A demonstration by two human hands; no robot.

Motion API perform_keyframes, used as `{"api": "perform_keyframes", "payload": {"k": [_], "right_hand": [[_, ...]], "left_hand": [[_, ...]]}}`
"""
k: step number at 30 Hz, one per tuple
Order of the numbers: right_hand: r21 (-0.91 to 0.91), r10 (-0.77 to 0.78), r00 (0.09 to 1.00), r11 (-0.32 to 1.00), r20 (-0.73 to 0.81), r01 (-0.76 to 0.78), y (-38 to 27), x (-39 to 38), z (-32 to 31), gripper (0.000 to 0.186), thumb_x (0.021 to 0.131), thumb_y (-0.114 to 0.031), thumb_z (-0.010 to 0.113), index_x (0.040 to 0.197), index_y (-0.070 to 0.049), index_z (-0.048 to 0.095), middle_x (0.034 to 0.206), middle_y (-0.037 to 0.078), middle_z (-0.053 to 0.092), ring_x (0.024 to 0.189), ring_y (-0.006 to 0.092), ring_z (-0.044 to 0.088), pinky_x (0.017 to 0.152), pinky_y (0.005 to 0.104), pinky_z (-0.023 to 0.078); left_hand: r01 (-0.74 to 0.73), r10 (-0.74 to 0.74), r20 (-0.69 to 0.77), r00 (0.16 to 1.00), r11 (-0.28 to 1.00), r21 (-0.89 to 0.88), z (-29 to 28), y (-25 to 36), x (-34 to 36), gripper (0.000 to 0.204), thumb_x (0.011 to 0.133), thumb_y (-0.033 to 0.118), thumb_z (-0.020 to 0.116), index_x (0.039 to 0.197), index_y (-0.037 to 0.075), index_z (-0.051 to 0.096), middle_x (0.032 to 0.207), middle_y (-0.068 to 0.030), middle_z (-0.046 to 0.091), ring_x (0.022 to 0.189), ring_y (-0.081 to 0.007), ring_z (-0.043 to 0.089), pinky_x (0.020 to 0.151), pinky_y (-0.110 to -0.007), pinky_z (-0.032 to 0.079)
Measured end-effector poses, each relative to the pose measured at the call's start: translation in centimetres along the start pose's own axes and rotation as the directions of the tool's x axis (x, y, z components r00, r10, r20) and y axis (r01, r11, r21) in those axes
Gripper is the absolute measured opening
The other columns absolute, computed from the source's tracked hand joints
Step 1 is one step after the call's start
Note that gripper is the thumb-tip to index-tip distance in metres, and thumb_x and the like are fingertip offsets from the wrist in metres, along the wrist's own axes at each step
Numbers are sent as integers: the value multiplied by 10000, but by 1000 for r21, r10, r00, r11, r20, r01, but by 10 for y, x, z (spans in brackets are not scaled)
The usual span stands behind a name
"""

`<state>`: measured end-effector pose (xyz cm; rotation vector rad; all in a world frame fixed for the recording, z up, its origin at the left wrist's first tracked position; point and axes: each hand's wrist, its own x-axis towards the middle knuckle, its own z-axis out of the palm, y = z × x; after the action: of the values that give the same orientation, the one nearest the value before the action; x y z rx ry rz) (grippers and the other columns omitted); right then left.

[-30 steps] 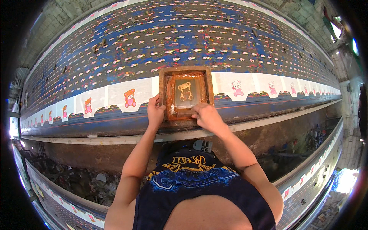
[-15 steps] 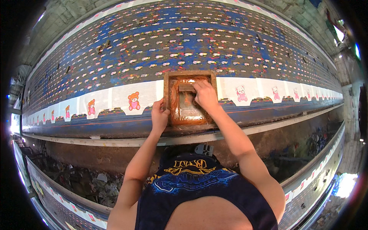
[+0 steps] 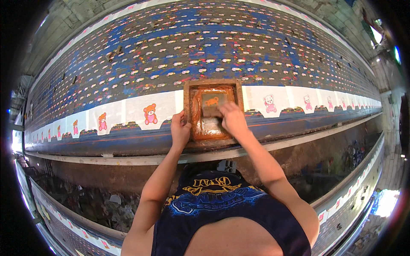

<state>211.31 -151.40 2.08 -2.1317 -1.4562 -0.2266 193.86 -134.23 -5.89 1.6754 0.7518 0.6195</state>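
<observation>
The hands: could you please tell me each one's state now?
Left hand: closed on the wooden frame, left side.
Right hand: closed, holding a flat scraper.

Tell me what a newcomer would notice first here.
First, the wooden frame at the centre, its inside smeared orange-brown, with the left hand at its left side and the right hand holding a flat block inside it. Then the row of bears on white pieces: brown-and-pink bears left of the frame, pale pink-outlined bears to its right.
</observation>
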Motion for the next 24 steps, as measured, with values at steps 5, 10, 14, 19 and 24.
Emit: {"api": "perform_keyframes", "payload": {"k": [5,10,14,19,24], "right_hand": [[14,40,997,999,64,-41,-45,-64,-20,413,687,28,651,1097,4,693,1074,153,692,1033,304,634,973,414,510],[193,80,982,975,169,-113,-51,-75,-46,411,790,-119,739,1166,29,667,1162,185,671,1083,367,624,1011,442,483],[144,448,886,891,-123,-430,-37,-76,-50,474,890,-286,746,1211,47,646,1180,226,654,1097,420,617,985,472,485],[315,701,714,676,4,-666,-3,-91,-25,481,951,-359,681,1206,47,646,1098,242,641,1023,423,625,911,468,498],[411,696,718,652,8,-636,7,-95,-47,453,935,-315,704,1205,44,649,1067,219,638,997,400,631,894,449,496]], "left_hand": [[24,-24,17,1000,1000,-13,-1,-2,2,537,819,-103,601,1345,-23,529,1204,-100,605,1119,-185,593,920,-302,497],[20,-20,10,1000,1000,-3,-2,4,2,546,795,-70,631,1335,-38,556,1184,-120,588,1086,-217,603,887,-325,515],[60,-59,-25,998,998,20,-2,15,-1,557,790,-71,631,1341,-40,555,1189,-118,585,1096,-211,593,893,-317,503],[31,-30,-12,999,998,46,-1,34,-4,554,776,-118,599,1323,-38,563,1173,-92,571,1077,-198,586,896,-300,482],[-83,87,-50,995,994,67,13,51,-9,567,744,-159,572,1295,-28,572,1111,-76,540,945,-165,532,828,-269,445]]}}
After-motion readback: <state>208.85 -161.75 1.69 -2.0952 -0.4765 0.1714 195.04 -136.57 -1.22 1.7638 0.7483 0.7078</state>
